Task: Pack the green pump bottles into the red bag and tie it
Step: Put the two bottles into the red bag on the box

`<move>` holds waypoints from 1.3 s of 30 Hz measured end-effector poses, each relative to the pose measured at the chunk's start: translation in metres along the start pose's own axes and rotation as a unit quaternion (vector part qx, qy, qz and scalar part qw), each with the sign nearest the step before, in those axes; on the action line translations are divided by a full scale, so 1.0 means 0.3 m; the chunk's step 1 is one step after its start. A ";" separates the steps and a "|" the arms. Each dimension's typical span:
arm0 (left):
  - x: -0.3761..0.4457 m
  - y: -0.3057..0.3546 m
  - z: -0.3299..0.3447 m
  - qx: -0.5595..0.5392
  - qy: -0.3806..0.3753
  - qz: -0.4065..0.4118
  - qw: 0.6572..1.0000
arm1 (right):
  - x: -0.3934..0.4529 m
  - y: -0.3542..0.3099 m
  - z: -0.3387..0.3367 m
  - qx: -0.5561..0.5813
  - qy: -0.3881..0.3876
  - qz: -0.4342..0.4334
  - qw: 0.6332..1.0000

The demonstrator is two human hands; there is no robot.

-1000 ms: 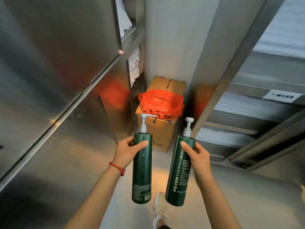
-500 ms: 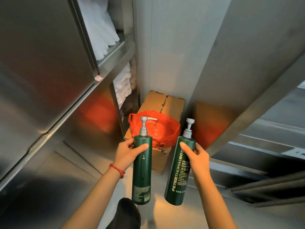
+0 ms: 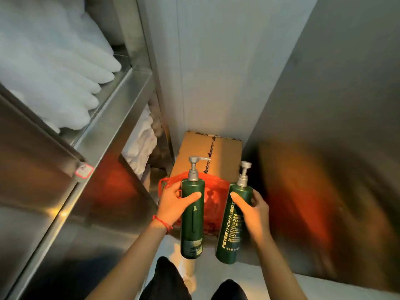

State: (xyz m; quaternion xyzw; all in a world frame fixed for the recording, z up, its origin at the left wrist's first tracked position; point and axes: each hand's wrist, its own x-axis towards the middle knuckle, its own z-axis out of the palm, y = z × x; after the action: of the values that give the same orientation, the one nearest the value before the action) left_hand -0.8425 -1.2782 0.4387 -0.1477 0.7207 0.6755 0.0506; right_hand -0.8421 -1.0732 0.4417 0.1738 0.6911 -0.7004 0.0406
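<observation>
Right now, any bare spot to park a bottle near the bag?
Free: the far half of the cardboard box top, behind the red bag; the pale floor at lower right, beside the steel wall. Crowded: the shelves on the left hold white towels. Both hands are full.

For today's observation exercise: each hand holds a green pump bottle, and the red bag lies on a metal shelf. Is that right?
Not quite. The head view shows the red bag lying on a cardboard box, not a shelf. Left hand and right hand each hold a green pump bottle.
</observation>
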 end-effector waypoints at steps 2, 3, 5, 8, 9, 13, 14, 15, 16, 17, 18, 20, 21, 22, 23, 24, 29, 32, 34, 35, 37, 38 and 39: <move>0.084 -0.013 0.003 0.017 -0.018 -0.003 1.000 | 0.065 0.012 0.025 -0.011 0.011 -0.002 1.000; 0.120 -0.021 0.007 0.024 -0.021 -0.007 0.999 | 0.094 0.020 0.035 -0.022 0.014 -0.002 1.000; 0.183 -0.051 0.019 0.036 -0.015 -0.010 0.999 | 0.150 0.043 0.050 -0.054 0.019 0.000 0.998; 0.270 -0.093 0.042 0.056 -0.015 -0.034 0.998 | 0.228 0.085 0.070 -0.102 0.018 -0.004 0.995; 0.299 -0.110 0.051 0.068 -0.016 -0.034 0.997 | 0.255 0.105 0.076 -0.115 0.016 -0.010 0.993; 0.384 -0.162 0.088 0.110 0.013 -0.008 0.994 | 0.346 0.195 0.100 -0.157 0.005 -0.018 0.987; 0.398 -0.178 0.095 0.114 0.011 -0.002 0.993 | 0.364 0.219 0.105 -0.165 -0.002 -0.013 0.986; 0.411 -0.195 0.102 0.120 0.005 0.004 0.993 | 0.379 0.241 0.109 -0.174 -0.007 -0.009 0.985; 0.422 -0.215 0.107 0.126 -0.001 0.009 0.992 | 0.392 0.260 0.113 -0.186 -0.011 -0.008 0.983; 0.432 -0.236 0.111 0.128 -0.006 0.010 0.992 | 0.403 0.278 0.116 -0.197 -0.012 -0.009 0.980; 0.441 -0.256 0.114 0.129 -0.010 0.010 0.992 | 0.412 0.294 0.120 -0.205 -0.011 -0.011 0.979; 0.455 -0.296 0.119 0.130 -0.020 0.004 0.991 | 0.423 0.324 0.128 -0.210 -0.005 -0.017 0.977; 0.461 -0.312 0.122 0.130 -0.026 0.000 0.991 | 0.426 0.336 0.131 -0.211 -0.003 -0.019 0.977; 0.467 -0.323 0.127 0.128 -0.032 -0.003 0.991 | 0.429 0.344 0.135 -0.213 -0.001 -0.018 0.977; 0.473 -0.330 0.134 0.124 -0.037 -0.003 0.992 | 0.431 0.350 0.138 -0.215 0.001 -0.017 0.976; 0.479 -0.333 0.141 0.119 -0.041 -0.002 0.992 | 0.434 0.355 0.141 -0.219 0.003 -0.017 0.976; 0.489 -0.328 0.156 0.129 -0.051 0.003 0.990 | 0.443 0.363 0.146 -0.222 -0.001 -0.020 0.975; 0.477 -0.331 0.141 0.126 -0.070 -0.005 0.990 | 0.433 0.361 0.138 -0.222 -0.009 -0.020 0.975; 0.467 -0.331 0.131 0.120 -0.081 -0.007 0.989 | 0.424 0.367 0.129 -0.211 -0.021 -0.025 0.977; 0.460 -0.328 0.127 0.120 -0.084 -0.008 0.989 | 0.418 0.370 0.125 -0.208 -0.026 -0.027 0.977; 0.447 -0.323 0.121 0.126 -0.088 -0.007 0.988 | 0.406 0.376 0.117 -0.202 -0.037 -0.025 0.978; 0.440 -0.321 0.119 0.132 -0.088 -0.009 0.987 | 0.399 0.379 0.114 -0.198 -0.043 -0.021 0.979; 0.432 -0.319 0.118 0.136 -0.087 -0.011 0.987 | 0.391 0.380 0.113 -0.195 -0.048 -0.018 0.980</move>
State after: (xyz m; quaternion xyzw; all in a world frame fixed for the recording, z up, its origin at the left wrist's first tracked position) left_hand -0.9435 -1.2662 0.3088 -0.0876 0.7972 0.5806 0.1401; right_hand -0.9245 -1.0896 0.2973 0.1167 0.8146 -0.5603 0.0940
